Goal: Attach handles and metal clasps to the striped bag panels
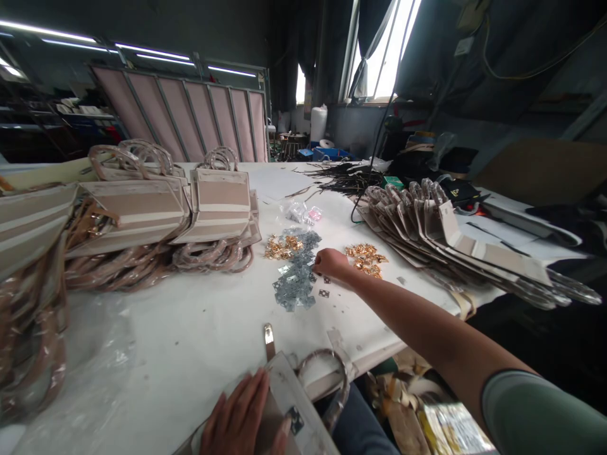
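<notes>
My left hand [237, 411] lies with fingers outstretched on a beige bag piece [289, 395] at the table's near edge. Close to its thumb, a small dark metal plate [296, 419] sits on that piece. The piece has a plastic-wrapped handle [327, 354], and a strap with a shiny metal tip [269, 335] sticks out beyond it. My right hand [332, 262] reaches to the right side of a heap of grey metal plates [294, 287]. Its fingers are pinched together; what is between them is hidden. A few loose plates [324, 293] lie just below it.
Gold-coloured fittings lie in one pile [283, 247] left of the plates and another pile [366, 256] to the right. Beige bag pieces with wrapped handles are stacked at left [220, 202] and right [427, 227]. Small plastic bags [296, 212] and black strips [346, 177] lie farther back.
</notes>
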A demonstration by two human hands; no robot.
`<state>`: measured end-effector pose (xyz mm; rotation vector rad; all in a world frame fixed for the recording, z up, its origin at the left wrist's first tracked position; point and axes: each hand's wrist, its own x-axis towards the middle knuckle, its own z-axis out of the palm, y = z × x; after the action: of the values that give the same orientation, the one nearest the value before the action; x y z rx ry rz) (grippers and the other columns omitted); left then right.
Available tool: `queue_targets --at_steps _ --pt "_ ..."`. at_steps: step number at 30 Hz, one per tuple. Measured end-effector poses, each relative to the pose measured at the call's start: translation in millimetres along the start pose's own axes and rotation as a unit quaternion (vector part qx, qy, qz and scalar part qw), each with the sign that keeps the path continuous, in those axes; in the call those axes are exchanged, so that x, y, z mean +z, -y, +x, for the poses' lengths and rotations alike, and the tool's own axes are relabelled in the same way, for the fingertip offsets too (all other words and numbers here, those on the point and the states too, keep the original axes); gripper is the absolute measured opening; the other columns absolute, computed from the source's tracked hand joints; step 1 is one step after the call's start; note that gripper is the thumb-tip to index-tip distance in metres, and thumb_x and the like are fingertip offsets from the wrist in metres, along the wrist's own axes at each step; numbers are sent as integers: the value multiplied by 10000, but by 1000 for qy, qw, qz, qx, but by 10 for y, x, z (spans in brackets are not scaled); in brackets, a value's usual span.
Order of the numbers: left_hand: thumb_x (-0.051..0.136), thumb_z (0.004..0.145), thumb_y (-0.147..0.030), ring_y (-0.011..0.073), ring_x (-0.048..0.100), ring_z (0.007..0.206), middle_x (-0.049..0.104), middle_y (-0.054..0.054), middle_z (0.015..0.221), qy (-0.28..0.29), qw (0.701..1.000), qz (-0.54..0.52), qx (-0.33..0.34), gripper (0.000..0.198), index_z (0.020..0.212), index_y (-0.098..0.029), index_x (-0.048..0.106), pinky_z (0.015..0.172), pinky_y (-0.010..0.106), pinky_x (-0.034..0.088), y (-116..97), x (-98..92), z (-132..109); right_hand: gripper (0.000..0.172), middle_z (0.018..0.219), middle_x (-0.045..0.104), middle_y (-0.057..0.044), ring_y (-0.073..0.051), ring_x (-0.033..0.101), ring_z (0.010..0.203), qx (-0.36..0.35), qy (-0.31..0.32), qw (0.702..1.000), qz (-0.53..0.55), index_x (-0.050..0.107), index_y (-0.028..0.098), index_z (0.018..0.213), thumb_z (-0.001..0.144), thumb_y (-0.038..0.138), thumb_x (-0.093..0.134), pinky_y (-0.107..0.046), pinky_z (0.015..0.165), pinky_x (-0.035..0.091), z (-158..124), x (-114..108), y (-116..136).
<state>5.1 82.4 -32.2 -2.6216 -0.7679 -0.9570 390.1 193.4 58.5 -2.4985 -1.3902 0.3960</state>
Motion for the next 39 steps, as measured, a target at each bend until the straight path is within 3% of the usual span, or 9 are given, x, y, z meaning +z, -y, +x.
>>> queue_targets --at_steps 5,10,13,17,22,28,32,39 --pt "642 939 -373 310 644 1286 686 74 1442 18 998 -37 -53 748 1628 -241 384 1112 502 412 -115 -81 -6 95 634 705 -19 -126 624 526 3 33 997 67 827 171 891 857 228 759 -218 546 440 -141 -228 -16" --pt "645 959 -374 317 606 1339 651 72 1490 52 992 -63 -95 597 1521 -227 507 1174 512 362 -226 -180 -1 101 522 595 17 -100 544 457 -43 72 989 121 783 129 856 865 219 736 -191 475 418 -578 -409 70" --pt "652 961 -402 324 600 1345 648 82 1494 67 989 -72 -107 583 1495 -201 533 1180 527 361 -261 -209 -1 111 556 613 22 -95 542 454 -115 167 966 162 759 143 812 853 243 735 -189 449 418 -1015 -387 224" --pt "645 961 -402 328 597 1359 634 93 1510 84 983 -97 -132 590 1502 -191 538 1187 552 380 -284 -231 -12 117 643 660 22 -89 543 450 -189 309 904 229 738 155 782 836 254 708 -194 419 401 -1630 -156 502" --pt "628 971 -398 324 593 1374 636 92 1509 97 975 -123 -156 577 1506 -195 549 1203 568 389 -296 -267 -14 114 607 629 35 -95 546 479 -141 270 933 192 754 155 833 860 246 692 -203 478 398 -2023 186 733" --pt "617 966 -358 328 597 1370 656 99 1484 96 967 -150 -182 545 1486 -198 583 1197 581 407 -316 -303 17 120 648 654 14 -103 551 605 -151 192 965 96 794 142 828 851 229 713 -212 582 387 -2116 237 777" --pt "607 976 -321 320 615 1343 688 105 1439 82 963 -161 -198 481 1442 -202 626 1182 581 419 -332 -321 42 119 610 612 27 -108 536 603 -147 198 964 99 770 148 768 829 245 741 -221 557 364 -2144 259 754" --pt "608 988 -296 310 659 1249 752 103 1324 55 958 -171 -225 370 1335 -211 703 1113 553 466 -342 -313 121 163 501 551 49 -108 511 434 -87 267 930 238 664 169 678 838 201 670 -219 435 359 -2124 308 677"
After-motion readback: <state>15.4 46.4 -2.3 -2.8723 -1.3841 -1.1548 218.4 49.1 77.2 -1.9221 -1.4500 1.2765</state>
